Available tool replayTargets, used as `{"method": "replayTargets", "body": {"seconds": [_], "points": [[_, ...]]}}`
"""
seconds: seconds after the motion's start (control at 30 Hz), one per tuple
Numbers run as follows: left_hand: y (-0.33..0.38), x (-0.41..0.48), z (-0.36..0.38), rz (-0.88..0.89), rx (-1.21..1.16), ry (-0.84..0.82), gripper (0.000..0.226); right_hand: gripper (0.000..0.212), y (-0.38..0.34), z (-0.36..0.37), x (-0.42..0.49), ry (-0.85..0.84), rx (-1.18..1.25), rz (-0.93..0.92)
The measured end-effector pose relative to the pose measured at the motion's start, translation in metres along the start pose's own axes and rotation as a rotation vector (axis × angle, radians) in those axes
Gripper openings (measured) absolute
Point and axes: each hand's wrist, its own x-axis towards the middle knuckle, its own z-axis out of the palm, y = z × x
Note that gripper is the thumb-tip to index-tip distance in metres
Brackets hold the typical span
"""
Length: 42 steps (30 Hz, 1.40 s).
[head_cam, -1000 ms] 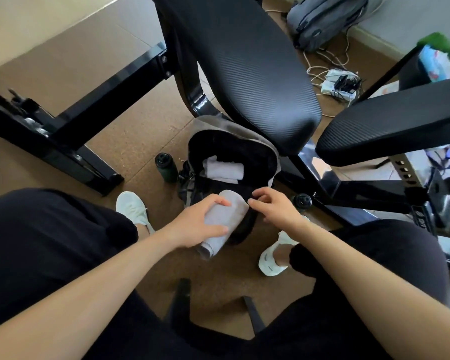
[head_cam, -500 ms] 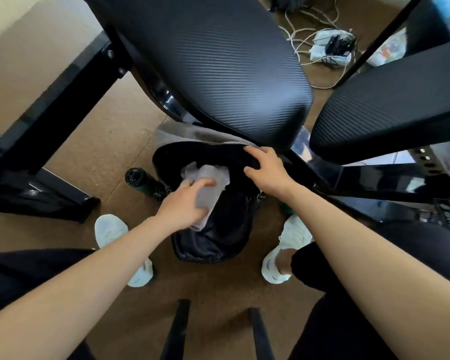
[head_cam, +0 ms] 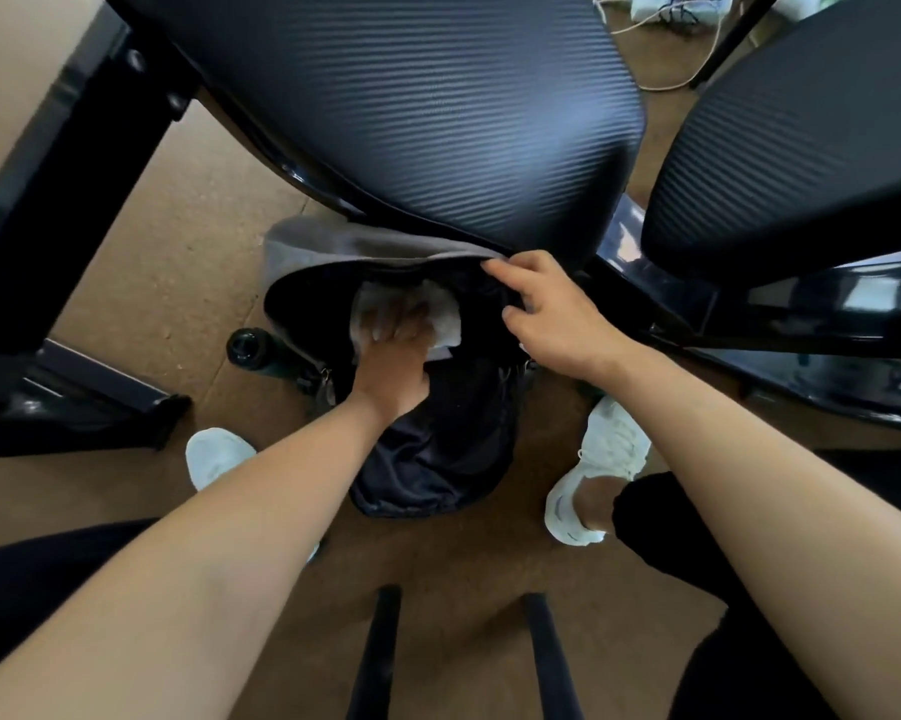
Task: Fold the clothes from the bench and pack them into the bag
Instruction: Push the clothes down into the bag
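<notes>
A black bag (head_cam: 438,459) with a grey top flap stands open on the brown floor (head_cam: 178,252), just under the edge of a black ribbed padded table (head_cam: 412,96). The person's left hand (head_cam: 393,356) reaches into its mouth, fingers (head_cam: 386,330) curled on a folded white cloth (head_cam: 445,317) lying inside against the dark lining. The right hand (head_cam: 557,314) holds the bag's upper rim, forefinger along the flap's edge and thumb below it. A dark bottle (head_cam: 245,348) stands beside the bag, and white shoes (head_cam: 604,459) flank it.
</notes>
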Motion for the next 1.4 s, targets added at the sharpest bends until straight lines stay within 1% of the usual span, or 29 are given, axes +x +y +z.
{"method": "replayTargets", "body": {"seconds": [0.07,0.13,0.17,0.27,0.37,0.43,0.53,0.6,0.63,0.7,0.73,0.8,0.87,0.93,1.0,1.07,1.1,1.2,1.27,1.33,1.4], "points": [[0.009,0.007,-0.003,-0.05,-0.131,-0.007,0.076,0.059,-0.002,0.001,0.0,-0.004,-0.003,0.001],[0.011,0.015,-0.008,-0.085,-0.131,-0.013,0.089,0.061,-0.004,0.002,-0.001,-0.011,0.002,0.0],[0.011,0.02,-0.009,-0.103,-0.104,-0.041,0.092,0.061,-0.004,0.003,-0.002,-0.013,0.009,0.001],[0.014,0.033,-0.009,-0.156,-0.026,-0.144,0.091,0.062,-0.005,0.004,-0.004,-0.016,-0.007,-0.011],[0.026,0.05,-0.01,-0.215,-0.006,-0.193,0.089,0.061,-0.006,0.002,-0.004,-0.025,0.014,-0.006],[0.032,0.056,-0.011,-0.227,-0.028,-0.194,0.085,0.059,-0.007,0.001,-0.005,-0.033,0.022,0.003],[0.029,0.041,-0.01,-0.138,-0.122,-0.072,0.085,0.058,-0.009,-0.001,-0.005,-0.033,0.002,-0.002],[0.023,0.016,-0.004,-0.065,-0.194,0.019,0.087,0.057,-0.009,-0.001,-0.006,-0.025,-0.001,-0.005],[0.019,0.002,0.0,-0.043,-0.192,0.074,0.087,0.056,-0.009,-0.002,-0.007,-0.02,-0.006,-0.006],[0.012,-0.029,0.011,-0.042,-0.165,0.198,0.081,0.053,-0.012,-0.002,-0.01,-0.012,-0.012,-0.005],[0.009,-0.044,0.017,-0.062,-0.191,0.252,0.077,0.051,-0.013,-0.003,-0.011,-0.007,-0.012,-0.005],[-0.001,-0.074,0.028,-0.149,-0.323,0.335,0.066,0.046,-0.014,-0.003,-0.015,-0.002,-0.023,-0.006],[-0.017,-0.098,0.035,-0.279,-0.444,0.45,0.052,0.036,-0.016,-0.001,-0.018,0.014,-0.068,-0.01],[-0.039,-0.111,0.037,-0.441,-0.482,0.561,0.038,0.019,-0.023,0.003,-0.02,0.064,-0.163,-0.037],[-0.066,-0.114,0.033,-0.636,-0.519,0.601,0.034,0.008,-0.035,0.008,-0.02,0.135,-0.297,-0.073],[-0.095,-0.112,0.026,-0.765,-0.58,0.59,0.039,0.011,-0.053,0.015,-0.017,0.219,-0.389,-0.124],[-0.109,-0.11,0.024,-0.792,-0.606,0.57,0.043,0.014,-0.064,0.019,-0.015,0.257,-0.41,-0.167],[-0.147,-0.102,0.021,-0.797,-0.647,0.488,0.058,0.026,-0.101,0.036,-0.007,0.307,-0.424,-0.347],[-0.165,-0.096,0.019,-0.774,-0.654,0.423,0.071,0.03,-0.127,0.052,-0.005,0.285,-0.423,-0.478],[-0.178,-0.09,0.019,-0.744,-0.694,0.365,0.084,0.027,-0.148,0.075,-0.003,0.21,-0.387,-0.582],[-0.188,-0.083,0.021,-0.68,-0.768,0.334,0.095,0.027,-0.161,0.105,-0.002,0.082,-0.357,-0.576]]}}
